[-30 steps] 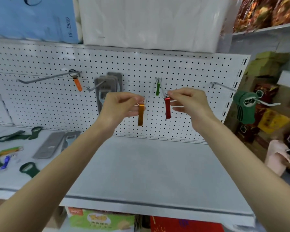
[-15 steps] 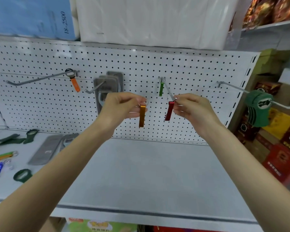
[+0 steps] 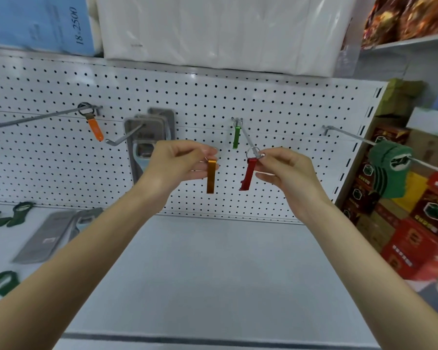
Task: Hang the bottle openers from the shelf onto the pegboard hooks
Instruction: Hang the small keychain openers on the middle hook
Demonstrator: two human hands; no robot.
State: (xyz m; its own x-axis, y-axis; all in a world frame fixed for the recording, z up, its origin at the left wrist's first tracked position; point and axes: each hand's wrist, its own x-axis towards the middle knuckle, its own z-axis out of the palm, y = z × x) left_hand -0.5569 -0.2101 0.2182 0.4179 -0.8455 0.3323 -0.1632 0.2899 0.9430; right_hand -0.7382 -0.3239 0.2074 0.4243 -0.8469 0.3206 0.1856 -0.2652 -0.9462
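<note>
Grey and green bottle openers (image 3: 48, 238) lie on the shelf (image 3: 213, 274) at lower left. Mid-frame, fingers of the left hand (image 3: 177, 162) pinch the gold opener (image 3: 211, 176) by its ring. The right hand (image 3: 286, 170) pinches the red opener (image 3: 247, 174), ring at the hook (image 3: 248, 141) tip. Let go too early, it could slip off and drop. Behind, the green opener (image 3: 236, 137) hangs by the pegboard (image 3: 288, 109).

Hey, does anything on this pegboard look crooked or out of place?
The orange-handled opener on the long left hook hangs slanted, unlike the green opener, which hangs straight. Nothing looks damaged.
</note>
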